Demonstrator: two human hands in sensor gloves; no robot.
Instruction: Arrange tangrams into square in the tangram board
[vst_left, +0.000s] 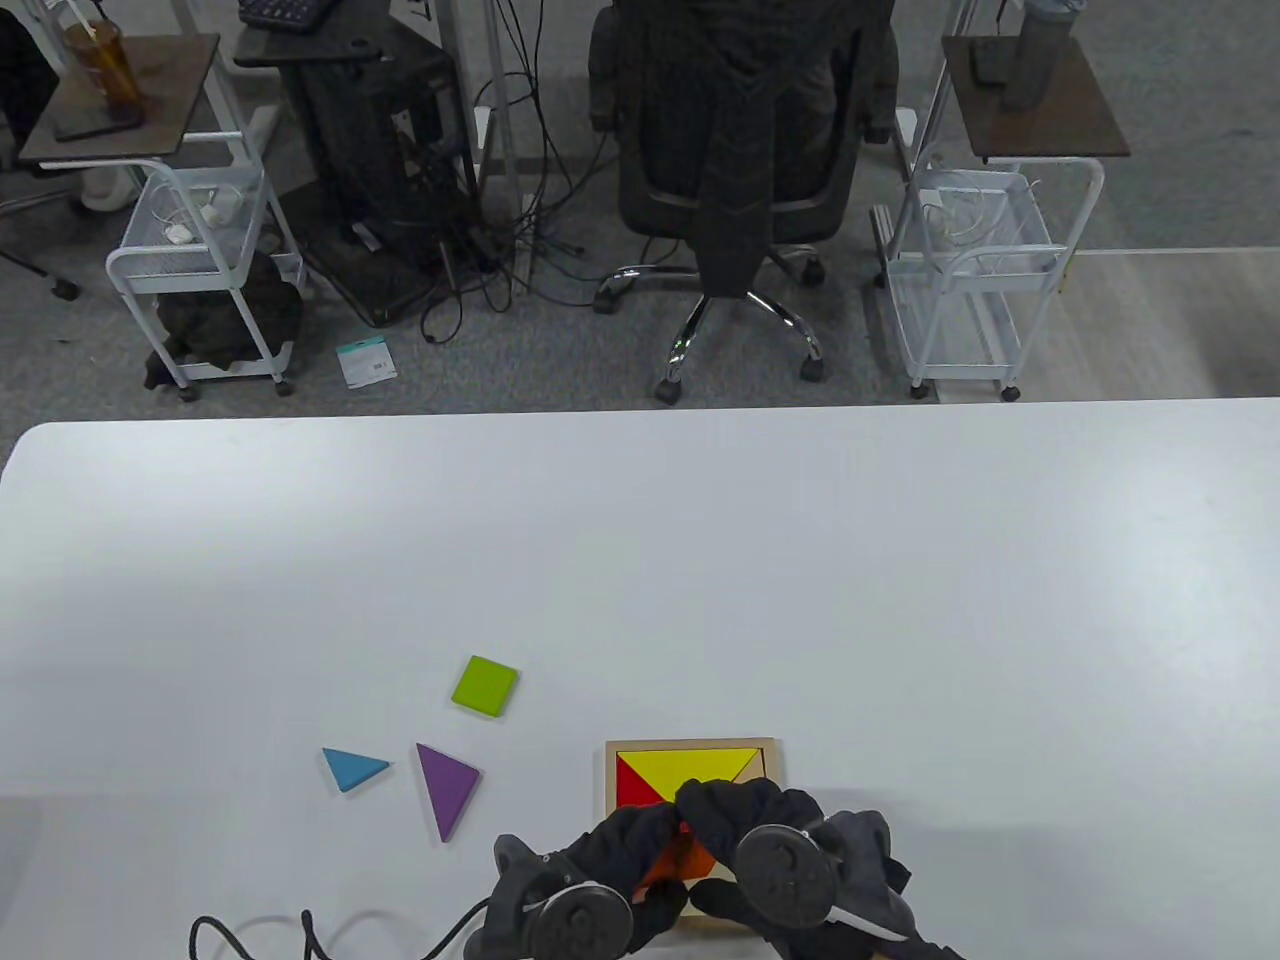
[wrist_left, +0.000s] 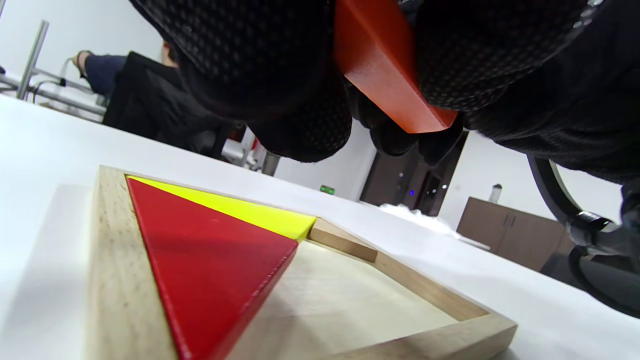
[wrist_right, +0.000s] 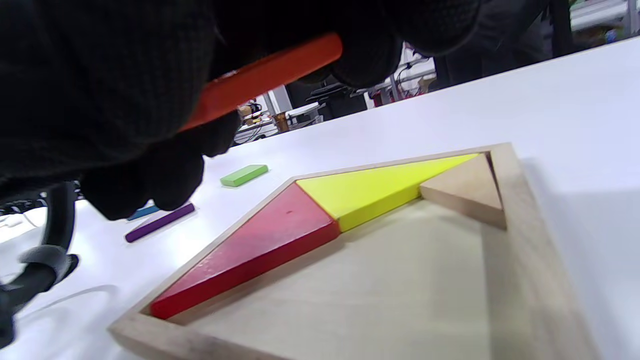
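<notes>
Both hands, left hand (vst_left: 620, 870) and right hand (vst_left: 770, 830), pinching one orange tangram piece (wrist_left: 385, 65) above the wooden tangram board (wrist_right: 510, 200). Red triangle (wrist_right: 260, 245) and yellow triangle (wrist_right: 375, 187) seated inside.

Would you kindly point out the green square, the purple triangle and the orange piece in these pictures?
green square (vst_left: 485, 686), table view, centre of its top face.
purple triangle (vst_left: 446, 784), table view, middle of its top face.
orange piece (wrist_left: 380, 65), left wrist view, its exposed flat side between the gloved fingers.

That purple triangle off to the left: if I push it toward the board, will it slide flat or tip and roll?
The purple triangle lies flat on the white table, thin and straight-edged, so it should slide rather than roll or tip. It looks like painted wood, so probably stiff and light. Its glossy face may be slippery to pinch.
</notes>
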